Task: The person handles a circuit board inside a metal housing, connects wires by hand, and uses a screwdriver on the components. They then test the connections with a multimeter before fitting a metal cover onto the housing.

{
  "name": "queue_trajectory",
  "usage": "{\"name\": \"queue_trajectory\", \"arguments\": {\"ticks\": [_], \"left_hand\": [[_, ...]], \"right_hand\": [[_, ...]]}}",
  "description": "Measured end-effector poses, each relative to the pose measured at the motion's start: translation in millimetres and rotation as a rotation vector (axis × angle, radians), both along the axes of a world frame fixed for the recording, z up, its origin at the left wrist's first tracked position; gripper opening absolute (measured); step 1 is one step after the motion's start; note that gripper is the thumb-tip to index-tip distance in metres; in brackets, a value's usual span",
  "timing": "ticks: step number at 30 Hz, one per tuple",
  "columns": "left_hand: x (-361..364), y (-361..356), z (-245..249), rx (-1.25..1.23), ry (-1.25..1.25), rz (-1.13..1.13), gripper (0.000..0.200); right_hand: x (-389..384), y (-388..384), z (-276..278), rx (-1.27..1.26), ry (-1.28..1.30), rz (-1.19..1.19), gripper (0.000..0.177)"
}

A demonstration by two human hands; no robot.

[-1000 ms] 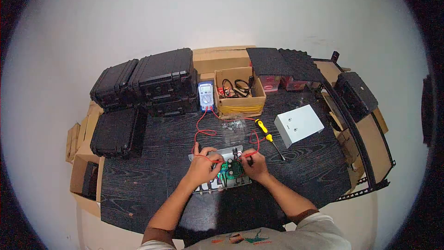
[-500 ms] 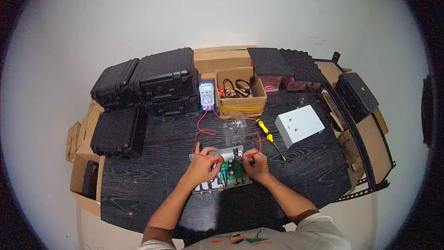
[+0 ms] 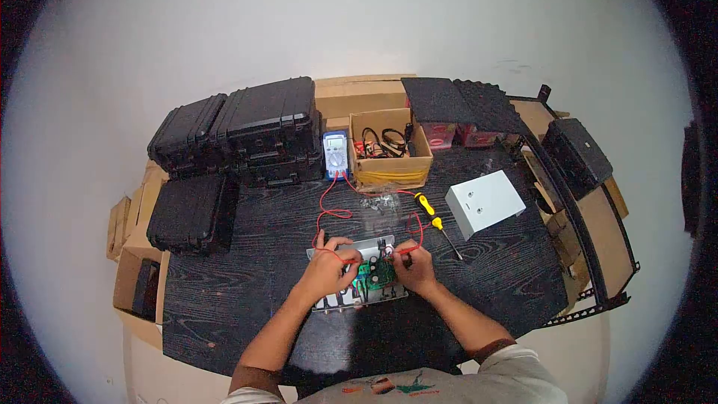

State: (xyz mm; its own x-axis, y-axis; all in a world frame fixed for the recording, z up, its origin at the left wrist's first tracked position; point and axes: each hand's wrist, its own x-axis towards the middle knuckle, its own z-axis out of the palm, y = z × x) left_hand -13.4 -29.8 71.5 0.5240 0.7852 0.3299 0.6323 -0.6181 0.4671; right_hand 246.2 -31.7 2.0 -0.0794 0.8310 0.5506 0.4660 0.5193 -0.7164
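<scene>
My left hand is closed in a pinch on a multimeter probe with a red lead, its tip near the left side of a green circuit board. On the board's right, my right hand pinches a second probe, also on a red lead. Whether either tip touches the board is too small to tell. The board sits in an open grey metal enclosure with wires and connectors along its near edge. Both leads run back to a blue-and-white multimeter, its display facing me.
Right of the leads lies a yellow-and-black screwdriver, beside a white metal cover. A clear plastic container holds small parts. Behind stand a cardboard box of cables and black hard cases. A black-framed rack borders the right side.
</scene>
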Motion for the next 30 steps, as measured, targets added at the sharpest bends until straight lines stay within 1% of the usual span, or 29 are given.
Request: {"name": "queue_trajectory", "arguments": {"ticks": [5,8,11,13,16,19,23,26,29,30], "left_hand": [[1.1,-1.6,5.2,0.002,-0.017,0.002,0.014],[-0.6,0.1,-0.9,0.000,-0.033,-0.012,0.014],[-0.8,0.9,-2.6,0.000,-0.026,-0.011,0.014],[-0.1,0.8,-1.5,0.010,0.004,-0.005,0.014],[-1.6,2.0,-5.2,0.033,-0.013,-0.017,0.012],[-4.4,2.9,-6.0,-0.008,-0.072,-0.017,0.011],[-5.4,2.6,-1.7,0.024,-0.044,-0.040,0.011],[-5.2,2.3,-2.5,0.030,-0.029,-0.040,0.013],[-4.7,2.3,-4.7,0.038,-0.013,-0.039,0.014],[-4.8,2.3,-4.3,0.040,-0.004,-0.040,0.014]], "right_hand": [[0.2,-1.2,0.8,-0.013,-0.021,-0.008,0.009],[-1.2,2.3,-0.6,0.123,0.004,0.012,0.009],[-2.4,2.8,-3.9,0.103,0.027,0.002,0.009],[0.8,1.8,-5.0,0.057,-0.012,0.007,0.009],[1.1,0.8,-3.9,0.032,-0.021,0.006,0.009],[0.3,-0.5,-2.1,0.020,0.001,0.010,0.010],[0.1,-1.2,-2.7,-0.010,-0.004,0.027,0.012],[-3.3,-1.2,4.6,0.070,0.021,0.030,0.009],[-3.3,0.3,2.6,0.094,0.019,0.030,0.009],[-3.4,-0.6,3.1,0.061,0.023,0.029,0.009]]}}
